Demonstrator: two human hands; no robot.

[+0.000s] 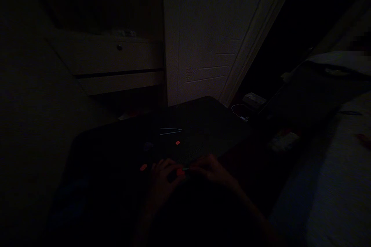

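Observation:
The room is very dark, and fine detail is lost. My left hand (164, 173) is closed, pinching a small bright orange-red piece (180, 171) between thumb and fingers. From the right, my right hand (210, 166) reaches in with its fingers pinched together. At its fingertips shows a tiny pale greenish thing (186, 168), touching or very close to the orange-red piece; its kind I cannot make out. Beyond the hands, a small orange square piece (177, 142) lies on the dark table (203, 123). A rounder orange piece (143, 167) lies left of my left hand.
Thin pale tweezers (171, 131), V-shaped, lie farther back on the table. A faint dark object (148, 146) sits to their left. Behind stand a drawer unit (116, 58) and a pale door (205, 38). At right are a white cable (240, 112) and pale cloth (333, 185).

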